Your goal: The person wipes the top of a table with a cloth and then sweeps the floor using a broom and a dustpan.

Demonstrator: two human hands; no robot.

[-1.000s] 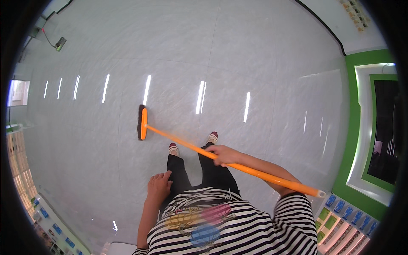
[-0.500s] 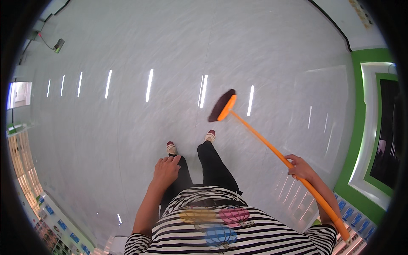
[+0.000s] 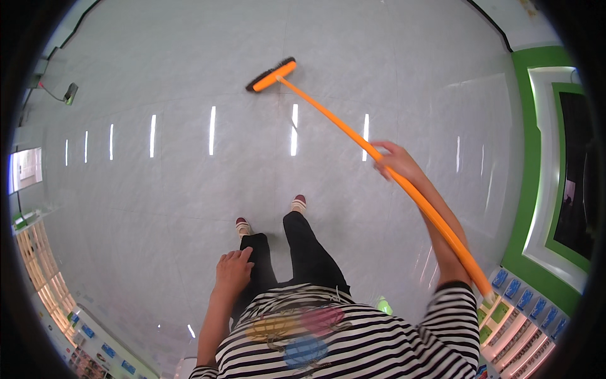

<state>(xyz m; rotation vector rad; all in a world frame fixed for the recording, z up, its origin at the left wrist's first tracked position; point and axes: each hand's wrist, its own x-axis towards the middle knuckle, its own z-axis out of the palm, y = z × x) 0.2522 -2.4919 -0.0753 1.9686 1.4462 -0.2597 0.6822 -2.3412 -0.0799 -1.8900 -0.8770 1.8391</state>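
Head view: right hand (image 3: 396, 163) clasped the broom (image 3: 344, 128), apparently mid-sweep, further strokes needing that grip; left hand (image 3: 233, 272) hung half-curled, seemingly empty.

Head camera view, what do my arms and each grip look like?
Short sleeves with black and white stripes cover your upper arms; your forearms are bare. The left grip and right grip are bare five-fingered hands, with no gloves.

Prob. shop, w/ lit shelves (image 3: 45, 268)
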